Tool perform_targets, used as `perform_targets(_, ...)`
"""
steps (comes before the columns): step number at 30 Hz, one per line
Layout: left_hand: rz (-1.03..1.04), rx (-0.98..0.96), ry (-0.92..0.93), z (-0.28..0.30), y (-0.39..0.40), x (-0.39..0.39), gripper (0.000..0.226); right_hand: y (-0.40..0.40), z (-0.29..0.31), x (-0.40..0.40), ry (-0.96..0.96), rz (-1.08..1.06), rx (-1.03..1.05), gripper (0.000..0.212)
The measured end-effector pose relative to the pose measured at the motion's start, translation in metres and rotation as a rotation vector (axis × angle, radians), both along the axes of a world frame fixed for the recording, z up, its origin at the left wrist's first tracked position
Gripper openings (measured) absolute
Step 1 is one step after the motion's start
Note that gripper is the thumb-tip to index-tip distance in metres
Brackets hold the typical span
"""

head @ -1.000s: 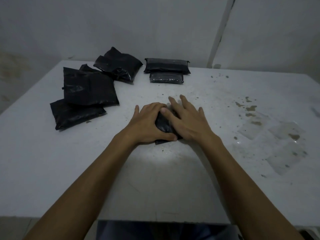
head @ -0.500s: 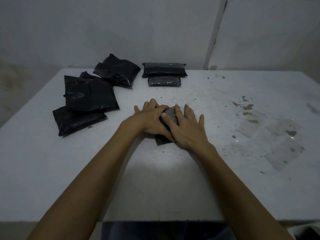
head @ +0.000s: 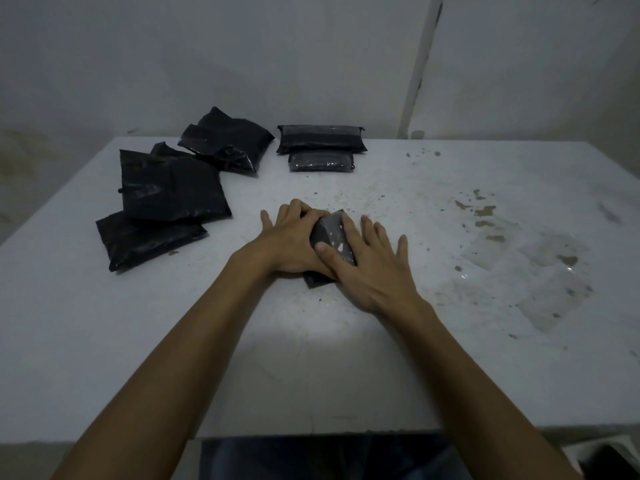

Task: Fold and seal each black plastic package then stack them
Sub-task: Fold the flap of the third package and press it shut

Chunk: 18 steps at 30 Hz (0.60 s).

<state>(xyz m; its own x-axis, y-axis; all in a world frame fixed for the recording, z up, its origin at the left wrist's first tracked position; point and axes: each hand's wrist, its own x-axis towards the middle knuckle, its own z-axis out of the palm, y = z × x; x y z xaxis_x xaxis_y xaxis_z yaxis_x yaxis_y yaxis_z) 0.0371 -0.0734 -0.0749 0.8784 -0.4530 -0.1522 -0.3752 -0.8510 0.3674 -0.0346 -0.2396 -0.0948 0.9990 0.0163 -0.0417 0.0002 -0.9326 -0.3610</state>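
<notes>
Since a moment ago the left hand [head: 289,242] has curled tighter round the small black package [head: 333,237] at mid-table while the right hand [head: 372,263] presses it flat with spread fingers, so the fold is probably being sealed, though dim light hides the flap

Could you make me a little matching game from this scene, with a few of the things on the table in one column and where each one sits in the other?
Things:
1. small package
2. two folded packages
3. loose black bags
4. stains

Places:
A. far left of the table
B. right side of the table
C. under the left hand and right hand
D. far edge, middle, by the wall

Pairs: 1-C, 2-D, 3-A, 4-B
</notes>
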Motion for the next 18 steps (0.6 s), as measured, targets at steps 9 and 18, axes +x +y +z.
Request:
perform_targets(9, 0.011, -0.016, -0.002, -0.003, 0.003, -0.003, 0.148, -0.02, -0.006, -0.014, 0.022, -0.041, -0.073, 0.077)
perform_targets(18, -0.085, -0.131, -0.094, 0.017, 0.03, -0.012, 0.082, -0.02, -0.006, -0.018, -0.307, 0.18, 0.225, 0.05)
